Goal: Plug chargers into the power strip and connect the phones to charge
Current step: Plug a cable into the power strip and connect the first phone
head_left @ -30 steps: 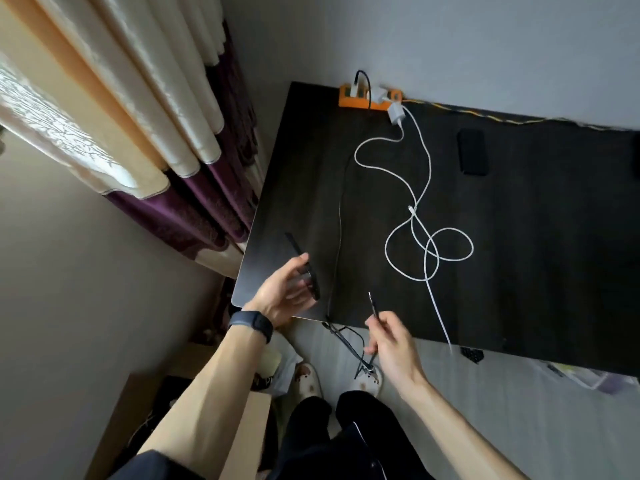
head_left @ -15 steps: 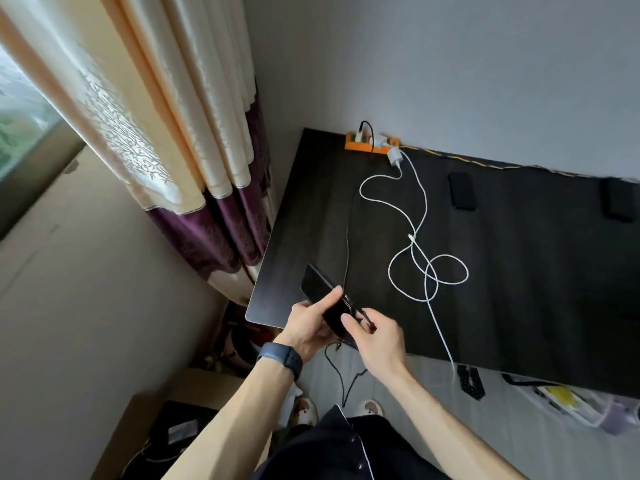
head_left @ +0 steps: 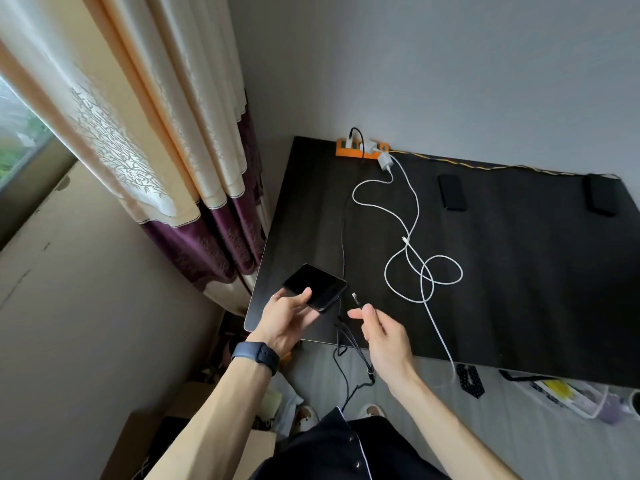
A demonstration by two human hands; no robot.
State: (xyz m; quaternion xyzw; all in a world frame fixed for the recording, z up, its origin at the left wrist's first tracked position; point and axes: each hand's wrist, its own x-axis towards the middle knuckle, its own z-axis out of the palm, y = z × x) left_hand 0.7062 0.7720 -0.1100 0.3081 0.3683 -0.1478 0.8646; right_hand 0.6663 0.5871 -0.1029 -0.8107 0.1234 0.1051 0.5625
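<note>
Where the cream and purple curtain point(head_left: 145, 150) hangs at the far left, a dark desk point(head_left: 519, 306) begins just beside it and stretches off to the right. Over the desk's near left corner the left hand point(head_left: 287, 320), a dark watch band point(head_left: 256, 355) on its wrist, grips a black phone point(head_left: 313, 287). The thumb lies across the dark screen and the fingers curl beneath, with the phone tilted and lifted off the surface. Just right of the phone's lower end, a small gap away, is the metal plug point(head_left: 355, 296) of a thin black cable point(head_left: 343, 237). The right hand point(head_left: 384, 337) pinches this cable between thumb and forefinger right behind the plug, its other fingers loosely curled. The cable hangs in loops below the desk edge and runs up the desk to an orange power strip point(head_left: 346, 152) at the back edge by the wall, where it is plugged in. A white charger point(head_left: 385, 161) lies just beside the strip, and its white cable point(head_left: 415, 209) winds in loose loops down the middle of the desk and over the near edge. Further right a second black phone point(head_left: 452, 192) lies flat, and a third black phone point(head_left: 601, 195) lies near the far right end.
</note>
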